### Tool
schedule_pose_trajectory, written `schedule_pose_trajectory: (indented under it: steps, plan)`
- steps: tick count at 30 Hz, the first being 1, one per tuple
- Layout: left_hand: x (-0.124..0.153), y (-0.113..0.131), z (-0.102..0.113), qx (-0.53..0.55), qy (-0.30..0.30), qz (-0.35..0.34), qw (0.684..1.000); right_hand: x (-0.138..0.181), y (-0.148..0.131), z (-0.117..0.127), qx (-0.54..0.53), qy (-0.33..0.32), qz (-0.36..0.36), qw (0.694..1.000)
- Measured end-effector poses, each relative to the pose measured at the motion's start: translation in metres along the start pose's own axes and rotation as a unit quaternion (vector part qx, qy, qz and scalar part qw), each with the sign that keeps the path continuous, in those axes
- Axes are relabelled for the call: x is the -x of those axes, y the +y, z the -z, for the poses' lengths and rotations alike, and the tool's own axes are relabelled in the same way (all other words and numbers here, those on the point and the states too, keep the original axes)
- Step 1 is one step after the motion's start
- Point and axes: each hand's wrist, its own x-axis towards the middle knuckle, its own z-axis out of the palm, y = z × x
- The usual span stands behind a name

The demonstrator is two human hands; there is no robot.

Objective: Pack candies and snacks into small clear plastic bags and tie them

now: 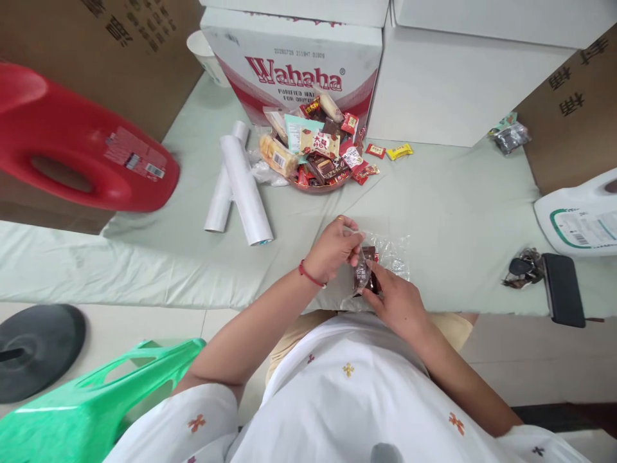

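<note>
At the near edge of the table [457, 225], a clear bag [394, 254] is pinched by the left hand [337, 244], and a dark wrapped snack [361, 278] against it is gripped by the right hand [399, 301]. From the bag, a snack bowl [321, 188] is seen at eleven o'clock, a phone [563, 289] at three.

A clear, wrinkled plastic bag [396, 252] is spread near the front edge of the bench [453, 218], its left part raised and its right part slack. Beneath its film, a dark brown packet [360, 275] with pale print is partly covered, its long side set near to far.
</note>
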Motion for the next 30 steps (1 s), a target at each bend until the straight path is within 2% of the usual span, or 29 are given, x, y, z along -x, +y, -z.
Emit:
schedule_pose_trajectory:
  steps: [5, 11, 12, 14, 16, 17, 19, 21, 23, 27, 30]
  plan:
    - [-0.013, -0.005, -0.028, 0.031, -0.042, 0.052, 0.997, -0.001, 0.007, -0.003, -0.091, 0.02, 0.004, 0.996]
    - [-0.02, -0.018, -0.031, 0.065, -0.08, 0.082, 0.991, 0.006, 0.03, -0.003, -0.211, 0.028, 0.051, 0.976]
    - [-0.02, -0.02, -0.03, 0.069, -0.088, 0.079, 0.991, 0.009, 0.034, -0.003, -0.212, 0.053, 0.054, 0.974]
    - [-0.022, -0.026, -0.028, 0.066, -0.096, 0.068, 0.991, 0.015, 0.04, -0.004, -0.192, 0.146, 0.064, 0.968]
    - [-0.024, -0.03, -0.026, 0.046, -0.099, 0.053, 0.993, 0.02, 0.042, -0.004, -0.159, 0.235, 0.107, 0.953]
    - [-0.025, -0.032, -0.025, 0.025, -0.101, 0.046, 0.993, 0.022, 0.041, -0.003, -0.142, 0.257, 0.144, 0.945]
    - [-0.026, -0.035, -0.024, -0.04, -0.112, 0.029, 0.993, 0.023, 0.035, -0.003, -0.104, 0.245, 0.235, 0.935]
    - [-0.027, -0.038, -0.024, -0.122, -0.129, -0.006, 0.984, 0.02, 0.028, -0.002, -0.053, 0.208, 0.311, 0.926]
    - [-0.027, -0.042, -0.024, -0.191, -0.145, -0.071, 0.968, 0.018, 0.023, -0.002, -0.007, 0.187, 0.355, 0.916]
    - [-0.024, -0.053, -0.021, -0.297, -0.161, -0.223, 0.914, 0.022, 0.027, -0.005, 0.018, 0.171, 0.382, 0.908]
    - [-0.021, -0.06, -0.018, -0.36, -0.167, -0.288, 0.872, 0.033, 0.042, -0.011, 0.007, 0.149, 0.385, 0.911]
